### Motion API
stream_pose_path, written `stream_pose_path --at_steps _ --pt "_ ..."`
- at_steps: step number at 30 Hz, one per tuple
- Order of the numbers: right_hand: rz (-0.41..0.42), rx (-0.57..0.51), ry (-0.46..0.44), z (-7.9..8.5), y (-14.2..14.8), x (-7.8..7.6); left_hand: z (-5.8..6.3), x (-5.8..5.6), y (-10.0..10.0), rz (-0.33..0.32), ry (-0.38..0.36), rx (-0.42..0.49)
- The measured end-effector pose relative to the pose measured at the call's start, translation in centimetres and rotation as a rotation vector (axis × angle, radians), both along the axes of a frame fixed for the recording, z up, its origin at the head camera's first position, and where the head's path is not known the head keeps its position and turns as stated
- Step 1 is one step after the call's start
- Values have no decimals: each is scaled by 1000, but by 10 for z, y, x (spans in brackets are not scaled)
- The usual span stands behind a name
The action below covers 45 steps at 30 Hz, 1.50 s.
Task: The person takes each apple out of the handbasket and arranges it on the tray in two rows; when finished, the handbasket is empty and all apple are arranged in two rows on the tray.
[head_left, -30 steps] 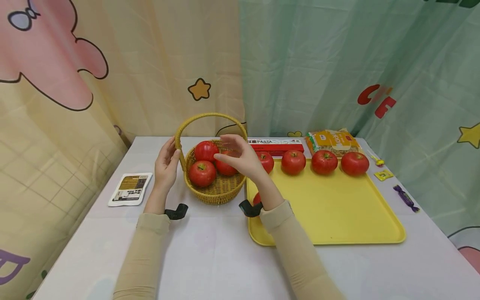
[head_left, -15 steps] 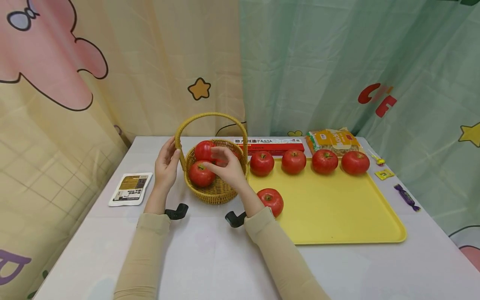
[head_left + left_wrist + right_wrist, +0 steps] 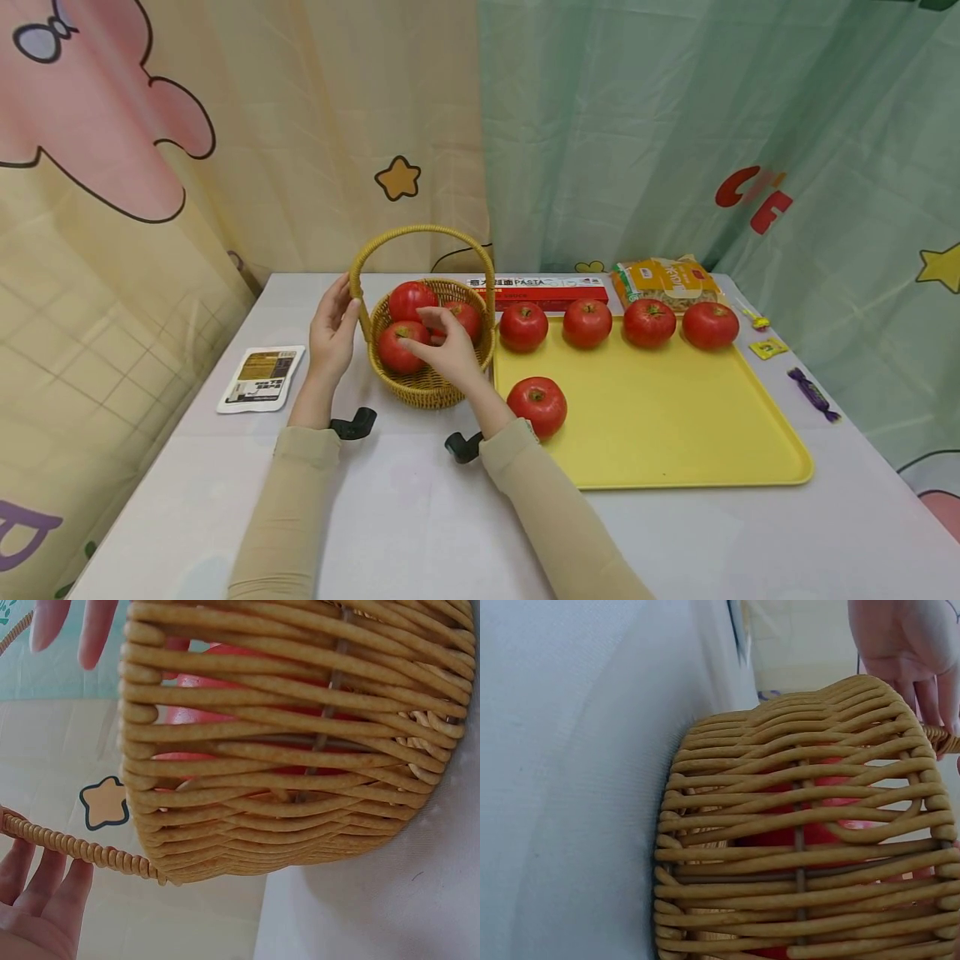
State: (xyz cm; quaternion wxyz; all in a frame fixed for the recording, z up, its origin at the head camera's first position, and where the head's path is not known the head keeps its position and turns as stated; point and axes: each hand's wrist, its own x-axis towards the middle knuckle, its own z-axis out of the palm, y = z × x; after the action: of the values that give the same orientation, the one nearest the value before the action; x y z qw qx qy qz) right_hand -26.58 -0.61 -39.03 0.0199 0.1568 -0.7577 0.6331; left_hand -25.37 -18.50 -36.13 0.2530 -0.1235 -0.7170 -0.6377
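Note:
A wicker basket (image 3: 431,395) with a tall arched handle stands left of the tray and holds red apples (image 3: 412,301). At the left foot of the handle (image 3: 358,296), my left hand (image 3: 330,337) grips it between thumb and fingers. The right hand (image 3: 448,350) is over the basket with its fingers spread. Its thumb is at the front apple (image 3: 402,347), and its fingers are in front of the right-hand apple (image 3: 465,322); whether they touch is unclear. Seen from the left wrist, two of its fingertips (image 3: 97,634) extend above the basket rim.
A yellow tray (image 3: 675,425) carries a back row of several apples (image 3: 587,323) and one nearer apple (image 3: 537,407) beside my right wrist. Behind are a red pasta box (image 3: 555,293) and a noodle bag (image 3: 667,283). Candies (image 3: 813,396) lie right; a white packet (image 3: 262,379) lies left.
My right hand has moved left and slightly down across the basket, from the right-hand apple toward the front one. The near apple on the tray is now uncovered. The left hand stays on the handle.

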Motion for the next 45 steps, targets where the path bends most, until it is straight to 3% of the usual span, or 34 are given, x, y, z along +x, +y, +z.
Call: stream_pose_path --at_steps 12,45 --pt "-3 48 7 -9 -6 -7 0 -1 0 -1 -2 -6" --pt "23 173 -121 -12 -8 -17 2 2 1 14 -28 -9"
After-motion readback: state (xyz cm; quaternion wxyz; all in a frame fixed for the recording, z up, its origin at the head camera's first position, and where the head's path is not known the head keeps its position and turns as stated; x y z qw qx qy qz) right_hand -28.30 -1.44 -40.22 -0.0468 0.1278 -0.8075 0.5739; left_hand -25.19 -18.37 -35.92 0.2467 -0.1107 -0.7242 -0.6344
